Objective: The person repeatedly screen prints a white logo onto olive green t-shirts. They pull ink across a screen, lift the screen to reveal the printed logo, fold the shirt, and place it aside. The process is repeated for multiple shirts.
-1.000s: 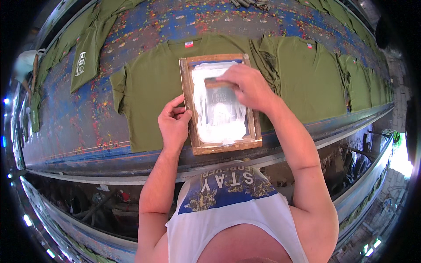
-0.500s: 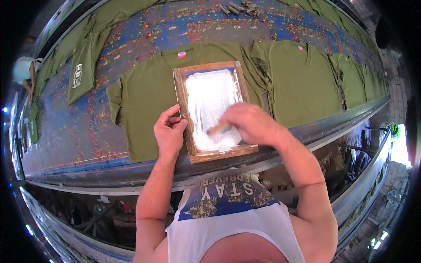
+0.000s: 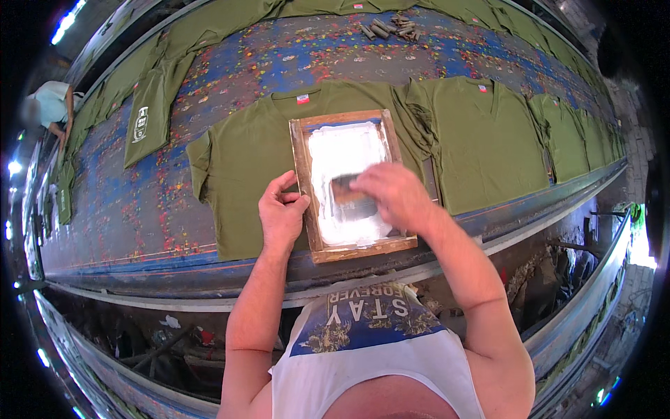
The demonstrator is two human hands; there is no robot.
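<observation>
A wooden printing screen (image 3: 363, 251) lies on a green T-shirt (image 3: 244, 174), its inside coated with white ink (image 3: 338, 150). My left hand (image 3: 283, 213) grips the screen's left side between thumb and fingers. My right hand (image 3: 398, 195), blurred by movement, holds a squeegee with a brownish top (image 3: 343, 188) inside the screen, roughly at its middle.
More green shirts (image 3: 488, 140) line the paint-speckled printing table (image 3: 209, 91). A folded printed shirt (image 3: 146, 119) lies at the left and small dark rolls (image 3: 391, 28) at the back. A co-worker (image 3: 52, 105) bends at the far left. A metal rail (image 3: 167, 297) runs along the near edge.
My right hand went from the screen's top to its lower part, then moved back up to the middle with the squeegee. The left hand keeps its hold. The co-worker shows more fully.
</observation>
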